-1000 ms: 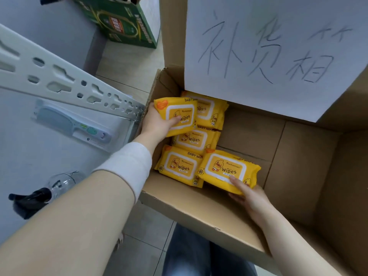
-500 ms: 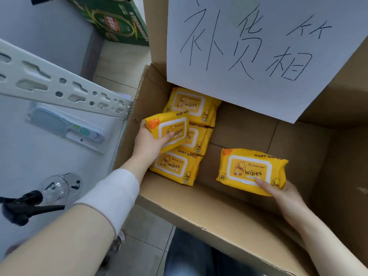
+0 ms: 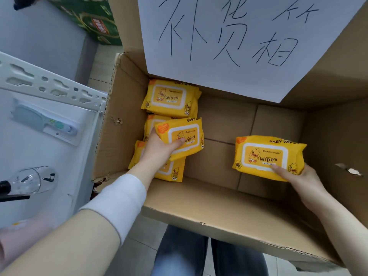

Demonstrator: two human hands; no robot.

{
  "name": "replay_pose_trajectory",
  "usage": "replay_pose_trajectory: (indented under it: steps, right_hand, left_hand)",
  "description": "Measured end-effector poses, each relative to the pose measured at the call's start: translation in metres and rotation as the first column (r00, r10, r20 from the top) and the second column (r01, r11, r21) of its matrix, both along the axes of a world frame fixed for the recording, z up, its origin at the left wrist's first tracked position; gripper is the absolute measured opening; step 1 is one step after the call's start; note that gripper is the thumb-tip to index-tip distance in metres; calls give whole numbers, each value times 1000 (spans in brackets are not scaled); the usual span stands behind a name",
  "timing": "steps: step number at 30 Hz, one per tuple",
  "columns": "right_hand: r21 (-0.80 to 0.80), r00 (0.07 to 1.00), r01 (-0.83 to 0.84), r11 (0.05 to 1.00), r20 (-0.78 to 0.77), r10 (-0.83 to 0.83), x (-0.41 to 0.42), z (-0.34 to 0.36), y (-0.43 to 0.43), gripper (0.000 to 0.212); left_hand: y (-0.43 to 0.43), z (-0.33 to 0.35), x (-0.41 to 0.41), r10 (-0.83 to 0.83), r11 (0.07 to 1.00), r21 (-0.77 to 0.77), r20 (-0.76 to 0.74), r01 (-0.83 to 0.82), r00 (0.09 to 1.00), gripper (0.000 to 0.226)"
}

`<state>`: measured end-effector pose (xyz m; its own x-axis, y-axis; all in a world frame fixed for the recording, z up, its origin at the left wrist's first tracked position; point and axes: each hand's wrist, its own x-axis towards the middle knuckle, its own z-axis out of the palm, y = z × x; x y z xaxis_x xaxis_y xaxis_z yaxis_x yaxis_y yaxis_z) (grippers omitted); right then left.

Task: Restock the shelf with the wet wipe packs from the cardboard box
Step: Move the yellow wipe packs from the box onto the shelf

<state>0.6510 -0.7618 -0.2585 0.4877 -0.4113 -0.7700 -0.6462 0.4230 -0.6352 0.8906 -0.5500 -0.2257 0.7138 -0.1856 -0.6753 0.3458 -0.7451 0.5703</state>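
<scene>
Floor: pale tiles [image 3: 100, 64] run under the scene on my head feed, and a green carton [image 3: 95, 20] stands on them at far left.
Cardboard box: the cardboard box [image 3: 219, 208] is open and fills the middle and right of my view, with its near flap folded out toward the person.
Paper sheet: a white paper sheet [image 3: 229, 46] with handwritten characters sits on the far flap and overhangs the far side of the box.
Left hand: the left hand [image 3: 159, 150] reaches into the left part of the box. Its thumb lies across the label and its fingers curl underneath, gripping the left pack [image 3: 183, 136], which sits tilted above the others.
Right hand: the right hand [image 3: 304, 182] is in the right half of the box. Its thumb presses the front label and its fingers wrap the near edge, holding the right pack [image 3: 268, 156]. I cannot tell whether that pack touches the box bottom.
Other packs: three yellow packs lie in a row along the left wall. The far pack [image 3: 171, 98] is face up, the middle pack [image 3: 151, 122] is mostly hidden behind the held one, and the near pack [image 3: 173, 172] is below the left wrist.
Shelf: the white shelf [image 3: 39, 156] is just left of the box, with a perforated rail [image 3: 49, 84] across it. A blister-packed item [image 3: 45, 122] and a clear spray bottle [image 3: 29, 182] lie on it.
Legs: blue jeans [image 3: 179, 255] show below the near flap.
</scene>
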Motion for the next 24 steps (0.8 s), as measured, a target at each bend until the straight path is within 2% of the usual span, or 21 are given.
replay_pose_trajectory:
  steps: [1,4,8,13,16,19,24]
  right_hand:
    - [1,1000,-8,1000,5,8,-4,0,-2,60]
    - [-19,996,-91,996,-20,90,-12,7,-9,75]
    - [-37,996,-83,996,-40,81,-27,9,-28,97]
    - [-4,998,-44,999,-48,44,-40,3,-32,95]
    - [57,994,-83,995,-63,86,-35,2,-27,81]
    - [58,991,-107,993,-70,111,-31,0,-21,94]
    - [66,991,-118,991,-52,121,-24,-3,-11,95]
  left_hand:
    - [-3,0,-3,-1,1000,-3,-9,1,1000,56]
    - [-6,1,-11,-15,1000,9,-31,15,999,60]
    - [-10,-1,-20,-31,1000,-2,-56,31,998,66]
    - [-15,-4,-27,-56,998,13,-78,58,995,70]
    - [-17,-1,-25,-72,997,12,-81,74,994,70]
    - [-17,4,-20,-62,998,-2,-62,62,996,66]
    - [-17,12,-8,-82,996,-40,-46,80,996,56]
